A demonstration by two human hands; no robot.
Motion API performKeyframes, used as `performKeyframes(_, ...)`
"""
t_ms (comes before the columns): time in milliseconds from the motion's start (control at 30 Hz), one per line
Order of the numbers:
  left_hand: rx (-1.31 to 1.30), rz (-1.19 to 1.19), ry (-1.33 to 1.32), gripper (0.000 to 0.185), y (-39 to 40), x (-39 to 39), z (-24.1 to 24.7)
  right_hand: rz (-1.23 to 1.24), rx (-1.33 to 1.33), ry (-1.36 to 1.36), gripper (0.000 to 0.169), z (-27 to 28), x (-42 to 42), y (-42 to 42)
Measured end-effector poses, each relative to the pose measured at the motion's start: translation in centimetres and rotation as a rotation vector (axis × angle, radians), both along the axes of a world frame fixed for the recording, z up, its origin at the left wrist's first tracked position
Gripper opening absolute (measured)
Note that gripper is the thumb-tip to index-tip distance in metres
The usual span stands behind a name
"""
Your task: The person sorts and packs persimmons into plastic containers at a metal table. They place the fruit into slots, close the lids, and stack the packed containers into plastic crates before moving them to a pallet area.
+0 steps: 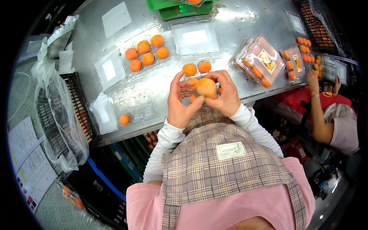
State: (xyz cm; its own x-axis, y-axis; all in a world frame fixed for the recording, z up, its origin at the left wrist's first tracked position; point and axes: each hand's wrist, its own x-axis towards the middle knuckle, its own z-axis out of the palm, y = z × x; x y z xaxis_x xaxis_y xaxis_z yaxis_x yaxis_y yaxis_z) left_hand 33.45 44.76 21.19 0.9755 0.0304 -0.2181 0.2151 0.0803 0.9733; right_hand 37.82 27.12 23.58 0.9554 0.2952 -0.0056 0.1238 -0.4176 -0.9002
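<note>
Close before my apron, an orange fruit is raised between my two hands. My right hand grips it with thumb and fingers from the right. From the left, the thumb of my left hand presses its lower edge, while the other fingers are curled and apart from it. Below the hands is a clear plastic clamshell box holding several orange fruits, partly hidden by my fingers. Left of it, another open clamshell has fruits in two rows. One loose fruit sits near the front edge.
Open clamshells with white pads lie on the metal table. A green scale is at the back. Closed, labelled fruit boxes are stacked right. A black crate with plastic film stands left. Another person's hand works far right.
</note>
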Motion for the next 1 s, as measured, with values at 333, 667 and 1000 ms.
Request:
performKeyframes(333,-0.106,0.048,-0.006,0.104,-1.3,-0.1,-0.3,0.068,-0.158,-0.207,0.067,-0.4,-1.3,0.8)
performKeyframes(667,-0.950,0.055,0.133,0.094,1.6,-2.1,-2.2,-0.126,0.407,0.562,0.056,-2.6,-1.2,-2.3)
performKeyframes(1000,-0.615,0.219,-0.116,0.103,5.4,-3.4,-3.1,-0.044,0.305,0.644,0.050,-4.6,-1.6,-1.7)
